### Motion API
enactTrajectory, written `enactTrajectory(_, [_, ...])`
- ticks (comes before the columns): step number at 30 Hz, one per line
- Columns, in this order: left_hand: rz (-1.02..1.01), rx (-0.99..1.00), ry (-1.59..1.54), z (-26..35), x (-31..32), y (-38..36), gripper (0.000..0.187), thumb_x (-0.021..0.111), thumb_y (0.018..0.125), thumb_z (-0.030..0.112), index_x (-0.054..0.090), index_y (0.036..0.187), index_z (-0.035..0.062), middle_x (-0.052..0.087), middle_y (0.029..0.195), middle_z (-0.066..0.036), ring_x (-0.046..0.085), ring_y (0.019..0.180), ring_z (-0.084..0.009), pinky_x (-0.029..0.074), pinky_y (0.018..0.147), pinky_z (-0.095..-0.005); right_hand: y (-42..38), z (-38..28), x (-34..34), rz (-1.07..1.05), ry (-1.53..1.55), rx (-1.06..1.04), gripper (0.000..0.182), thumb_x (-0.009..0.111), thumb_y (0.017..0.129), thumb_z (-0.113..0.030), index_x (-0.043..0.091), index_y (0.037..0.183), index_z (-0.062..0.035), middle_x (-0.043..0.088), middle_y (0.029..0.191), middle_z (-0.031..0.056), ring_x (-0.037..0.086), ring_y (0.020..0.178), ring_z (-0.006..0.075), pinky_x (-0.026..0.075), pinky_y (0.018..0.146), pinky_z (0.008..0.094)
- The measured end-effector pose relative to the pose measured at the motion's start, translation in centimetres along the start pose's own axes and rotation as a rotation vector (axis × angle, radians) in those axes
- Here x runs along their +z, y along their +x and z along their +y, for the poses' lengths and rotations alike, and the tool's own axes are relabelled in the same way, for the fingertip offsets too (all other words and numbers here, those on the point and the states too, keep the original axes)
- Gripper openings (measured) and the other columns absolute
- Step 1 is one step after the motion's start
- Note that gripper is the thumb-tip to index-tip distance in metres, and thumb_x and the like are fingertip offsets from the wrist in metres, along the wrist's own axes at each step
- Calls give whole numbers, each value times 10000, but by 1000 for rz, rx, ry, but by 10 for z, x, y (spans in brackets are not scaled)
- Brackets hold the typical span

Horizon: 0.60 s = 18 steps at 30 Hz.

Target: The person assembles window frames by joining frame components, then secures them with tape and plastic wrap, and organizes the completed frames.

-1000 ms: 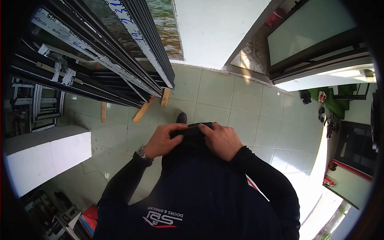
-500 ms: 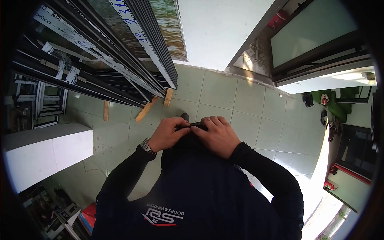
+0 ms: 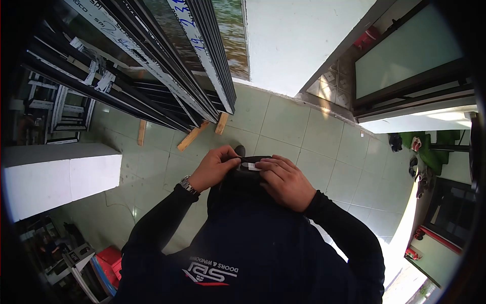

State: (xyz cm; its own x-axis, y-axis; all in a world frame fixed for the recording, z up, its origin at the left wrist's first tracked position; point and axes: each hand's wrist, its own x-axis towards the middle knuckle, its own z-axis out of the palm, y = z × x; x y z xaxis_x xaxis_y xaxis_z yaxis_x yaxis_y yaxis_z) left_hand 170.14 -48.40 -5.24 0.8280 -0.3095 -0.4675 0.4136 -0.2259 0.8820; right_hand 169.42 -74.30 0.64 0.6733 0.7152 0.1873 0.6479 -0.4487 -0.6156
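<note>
In the head view a small black pouch-like item (image 3: 253,159) with a white label (image 3: 250,166) is held between both hands in front of the dark blue shirt (image 3: 243,248). My left hand (image 3: 217,167), with a metal watch (image 3: 188,185) at the wrist, pinches the item's left end between thumb and fingers. My right hand (image 3: 288,182) is closed on its right side, fingers bent over the edge beside the label; the thumb is mostly hidden. A dark shoe tip (image 3: 240,150) shows just beyond the item.
Black frames (image 3: 167,66) lean at the upper left on wooden blocks (image 3: 193,136). A white block (image 3: 66,177) stands left. A glazed door (image 3: 405,55) is at the upper right, with shoes (image 3: 416,144) on the right. A red box (image 3: 109,263) lies lower left.
The black item has opened out or turned, and its white label now shows. My right hand has shifted slightly right and down. The whole view has shifted a little.
</note>
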Motion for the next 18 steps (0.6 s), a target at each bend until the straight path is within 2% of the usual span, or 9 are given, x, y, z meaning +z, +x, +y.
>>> enactTrajectory(1, [-42, -62, -14, 0, -3, 0, 146, 651, 949, 154, 658, 991, 14, 677, 905, -3, 596, 829, -52, 488, 750, -237, -2, 1, 2, 14, 55, 57, 226, 682, 833, -80, 572, 1015, -4, 618, 1231, 148, 580, 1198, 312, 463, 1042, 438])
enactTrajectory(3, [-64, -60, -28, -5, 2, -1, 154, 645, 955, 159, 663, 1008, 16, 677, 914, -11, 600, 834, -58, 490, 765, -237, -10, 7, 10, 49, 163, 185, 260, 699, 833, -79, 550, 1032, -3, 630, 1195, 158, 617, 1133, 339, 497, 1003, 420])
enactTrajectory(6, [-96, -82, 0, -15, 7, 0, 172, 626, 972, 145, 664, 1074, 12, 679, 957, -24, 616, 878, -75, 499, 807, -247, -12, 24, 20, -31, 442, 418, 318, 718, 844, -125, 540, 1085, -18, 633, 1178, 185, 629, 1097, 373, 514, 960, 412])
enactTrajectory(10, [-87, -201, -126, -19, -1, -14, 237, 609, 985, 150, 657, 1165, 4, 683, 996, -36, 624, 890, -90, 503, 822, -255, -12, 28, 26, -73, 594, 474, 441, 729, 842, -148, 505, 1196, -10, 638, 1174, 198, 618, 1157, 348, 488, 990, 406])
enactTrajectory(13, [-229, -203, 77, -33, -14, -25, 277, 602, 993, 176, 650, 1204, 3, 686, 1019, -45, 623, 885, -94, 510, 817, -261, -12, 36, 30, -173, 658, 526, 468, 725, 845, -178, 495, 1212, 0, 637, 1181, 191, 615, 1167, 345, 477, 1009, 405])
enactTrajectory(18, [-305, -297, 259, -13, -5, -27, 324, 628, 983, 214, 634, 1238, 13, 683, 1028, -60, 619, 915, -99, 502, 847, -258, -14, 41, 19, -275, 664, 518, 582, 744, 826, -231, 465, 1293, -22, 635, 1206, 189, 607, 1186, 356, 461, 1037, 401])
